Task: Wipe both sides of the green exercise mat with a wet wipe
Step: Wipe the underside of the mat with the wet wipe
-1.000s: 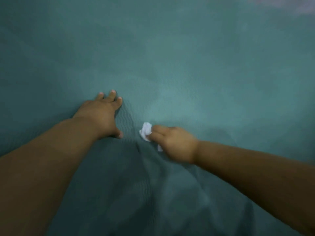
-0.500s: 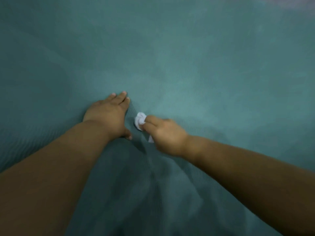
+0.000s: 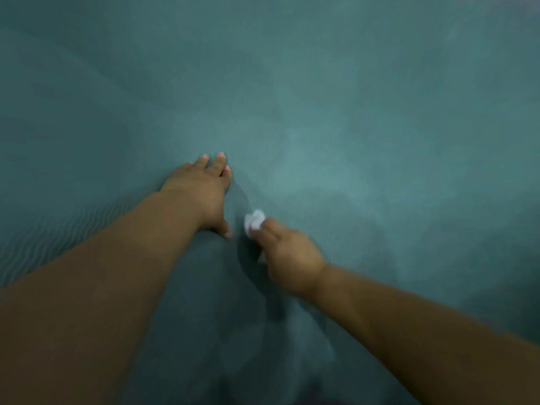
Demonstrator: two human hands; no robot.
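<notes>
- We see the green mat [image 3: 350,127] filling nearly the whole view, its ribbed surface lying under both arms.
- Our left hand [image 3: 201,191] rests flat on the mat, fingers straight, thumb spread toward the wipe.
- Our right hand [image 3: 287,255] pinches a crumpled white wipe [image 3: 254,221] and holds it against the mat, just beside the left thumb.

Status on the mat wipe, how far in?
Done: can't tell; no clear wiped patch shows. In hand: right hand grips the crumpled wet wipe against the green mat; left hand presses flat beside it. Left: most of this face, plus the hidden underside.
</notes>
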